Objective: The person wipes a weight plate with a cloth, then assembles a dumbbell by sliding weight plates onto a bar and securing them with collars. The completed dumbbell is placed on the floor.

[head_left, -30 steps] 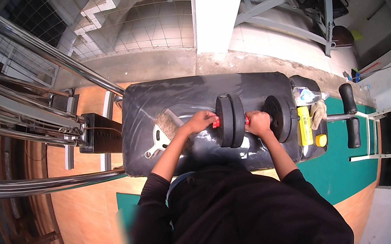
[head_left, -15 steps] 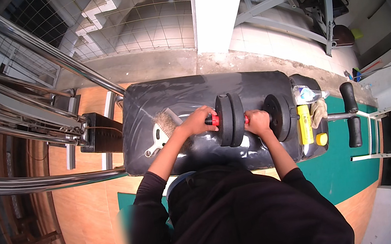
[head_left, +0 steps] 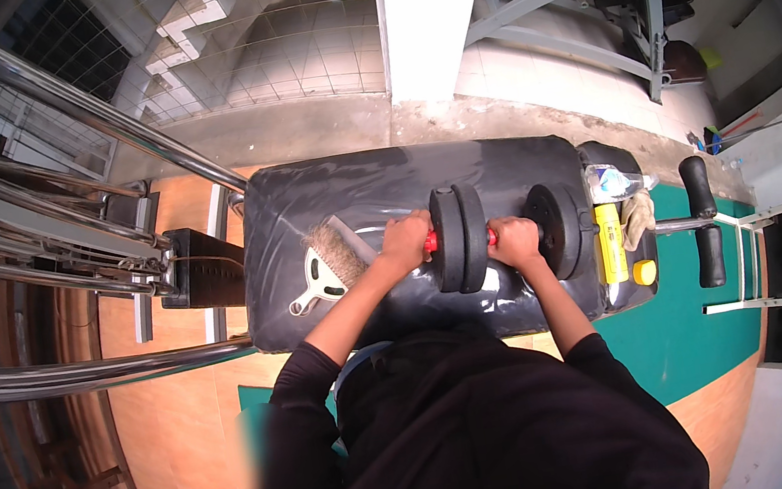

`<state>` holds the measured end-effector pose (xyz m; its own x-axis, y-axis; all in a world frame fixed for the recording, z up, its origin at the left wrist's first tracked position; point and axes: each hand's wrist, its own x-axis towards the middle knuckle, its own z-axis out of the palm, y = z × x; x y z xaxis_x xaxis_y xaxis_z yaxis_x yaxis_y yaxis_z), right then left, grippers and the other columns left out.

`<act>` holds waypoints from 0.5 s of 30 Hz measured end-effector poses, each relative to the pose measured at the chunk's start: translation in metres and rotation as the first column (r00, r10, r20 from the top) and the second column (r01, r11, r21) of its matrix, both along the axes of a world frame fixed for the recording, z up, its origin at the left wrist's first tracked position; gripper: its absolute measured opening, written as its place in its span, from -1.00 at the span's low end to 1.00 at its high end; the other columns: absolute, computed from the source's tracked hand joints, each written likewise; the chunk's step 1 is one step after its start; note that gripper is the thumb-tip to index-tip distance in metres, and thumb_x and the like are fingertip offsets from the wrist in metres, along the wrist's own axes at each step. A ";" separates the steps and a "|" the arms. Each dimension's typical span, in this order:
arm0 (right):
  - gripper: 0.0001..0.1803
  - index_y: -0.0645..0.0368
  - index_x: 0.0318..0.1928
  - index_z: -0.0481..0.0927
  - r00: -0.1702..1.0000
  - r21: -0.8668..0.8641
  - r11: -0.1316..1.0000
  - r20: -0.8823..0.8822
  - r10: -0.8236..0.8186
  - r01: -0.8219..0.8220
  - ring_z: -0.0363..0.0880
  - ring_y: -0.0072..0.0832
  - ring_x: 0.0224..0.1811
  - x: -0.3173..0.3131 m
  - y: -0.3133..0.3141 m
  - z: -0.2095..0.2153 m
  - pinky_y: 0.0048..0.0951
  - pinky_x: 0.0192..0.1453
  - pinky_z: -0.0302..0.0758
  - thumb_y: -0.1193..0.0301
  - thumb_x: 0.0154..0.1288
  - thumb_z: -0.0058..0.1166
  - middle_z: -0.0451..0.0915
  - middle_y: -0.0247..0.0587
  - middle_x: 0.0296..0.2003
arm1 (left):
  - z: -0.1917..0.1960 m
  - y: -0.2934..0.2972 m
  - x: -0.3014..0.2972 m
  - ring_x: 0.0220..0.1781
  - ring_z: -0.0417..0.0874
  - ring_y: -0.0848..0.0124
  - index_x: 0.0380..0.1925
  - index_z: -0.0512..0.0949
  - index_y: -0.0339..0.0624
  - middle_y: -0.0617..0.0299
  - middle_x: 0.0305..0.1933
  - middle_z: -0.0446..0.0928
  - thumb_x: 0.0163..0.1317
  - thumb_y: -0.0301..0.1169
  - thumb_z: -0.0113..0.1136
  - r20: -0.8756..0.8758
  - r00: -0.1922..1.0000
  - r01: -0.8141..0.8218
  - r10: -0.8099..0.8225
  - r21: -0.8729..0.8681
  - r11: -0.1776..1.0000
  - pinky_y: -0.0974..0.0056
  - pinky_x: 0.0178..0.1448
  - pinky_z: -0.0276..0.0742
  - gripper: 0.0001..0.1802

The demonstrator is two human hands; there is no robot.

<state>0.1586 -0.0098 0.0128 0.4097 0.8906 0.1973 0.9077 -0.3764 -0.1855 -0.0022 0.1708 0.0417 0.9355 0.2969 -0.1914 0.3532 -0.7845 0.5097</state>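
Dumbbell point(head_left: 501, 233): black plates, red handle, lying mid-right on black padded tabletop point(head_left: 324, 204). Left hand point(head_left: 406, 240) closed on its left end, right hand point(head_left: 515, 239) gripping handle. Not yet lifted. Brush point(head_left: 329, 266) left; yellow bottle point(head_left: 610, 242) right.

A hand brush point(head_left: 327, 266) with a pale handle and tan bristles lies on the black padded bench point(head_left: 324, 204), toward its left end. At the bench's right end sit a clear plastic bottle point(head_left: 616, 180), a crumpled cloth point(head_left: 638, 216) and a yellow container point(head_left: 610, 242) with a yellow cap point(head_left: 645, 272) just beside it. Black foam rollers point(head_left: 703, 220) stick out past that end. Chrome bars point(head_left: 80, 261) run along the left, over an orange wooden floor point(head_left: 176, 428) with a green mat point(head_left: 687, 332).
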 end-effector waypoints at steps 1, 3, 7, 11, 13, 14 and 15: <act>-0.79 0.07 -0.60 0.53 1.000 0.002 1.000 0.000 0.006 -0.006 0.57 -0.22 -0.50 0.000 0.001 0.000 -0.23 -0.42 0.47 0.22 -0.21 0.11 0.54 -0.21 -0.60 | -0.008 -0.008 -0.006 0.02 0.51 0.17 -0.20 0.41 -0.14 0.17 -0.13 0.47 -0.22 -0.44 0.43 0.068 0.997 -0.029 0.024 0.064 0.998 0.05 0.07 0.32 -0.48; -0.80 0.08 -0.60 0.53 1.000 -0.014 1.000 0.001 0.002 -0.002 0.57 -0.22 -0.50 0.001 0.001 0.001 -0.23 -0.42 0.47 0.23 -0.21 0.11 0.54 -0.20 -0.60 | -0.017 -0.019 -0.015 0.06 0.48 0.17 -0.15 0.38 -0.13 0.17 -0.11 0.44 -0.18 -0.47 0.40 0.205 0.977 -0.092 0.054 0.186 0.978 0.07 0.10 0.30 -0.47; -0.81 0.09 -0.61 0.52 1.000 0.004 1.000 0.002 -0.002 0.002 0.57 -0.22 -0.50 0.002 -0.001 -0.002 -0.23 -0.42 0.47 0.25 -0.22 0.11 0.54 -0.20 -0.60 | -0.005 -0.005 -0.021 0.02 0.46 0.16 -0.16 0.36 -0.22 0.10 -0.16 0.41 -0.11 -0.49 0.36 0.283 0.959 0.021 -0.011 -0.031 0.999 0.13 0.11 0.32 -0.51; -0.78 0.08 -0.61 0.51 1.000 -0.015 1.000 -0.001 -0.012 0.012 0.57 -0.23 -0.49 0.001 0.002 -0.002 -0.25 -0.41 0.47 0.24 -0.26 0.17 0.54 -0.21 -0.60 | -0.023 0.034 -0.002 0.00 0.51 0.33 -0.04 0.37 -0.32 0.15 -0.05 0.45 0.02 -0.45 0.33 0.028 0.998 0.059 -0.053 -0.597 0.800 0.26 0.11 0.39 -0.50; -0.72 0.07 -0.58 0.52 0.999 -0.048 0.998 0.019 -0.026 0.027 0.58 -0.27 -0.47 0.002 0.001 -0.004 -0.27 -0.40 0.48 0.22 -0.32 0.28 0.55 -0.25 -0.57 | -0.024 0.050 0.011 -0.03 0.52 0.40 0.01 0.38 -0.34 0.16 0.00 0.46 0.06 -0.39 0.33 -0.114 0.990 -0.038 -0.085 -0.785 0.618 0.32 0.09 0.42 -0.47; -0.72 0.07 -0.58 0.52 1.000 -0.052 0.998 0.016 -0.027 0.028 0.58 -0.27 -0.47 0.003 0.001 -0.004 -0.28 -0.40 0.48 0.22 -0.32 0.28 0.55 -0.25 -0.57 | -0.027 0.055 0.015 -0.05 0.53 0.42 0.00 0.39 -0.35 0.17 -0.03 0.49 0.06 -0.38 0.34 -0.133 0.985 -0.035 -0.109 -0.776 0.629 0.34 0.08 0.42 -0.47; -0.72 0.07 -0.58 0.52 1.000 -0.058 0.998 0.011 -0.029 0.029 0.58 -0.27 -0.47 0.002 0.001 -0.003 -0.28 -0.40 0.48 0.22 -0.31 0.28 0.55 -0.25 -0.57 | -0.032 0.059 0.019 -0.07 0.53 0.44 -0.01 0.41 -0.36 0.19 -0.07 0.52 0.06 -0.37 0.34 -0.155 0.979 -0.034 -0.133 -0.768 0.639 0.35 0.07 0.42 -0.48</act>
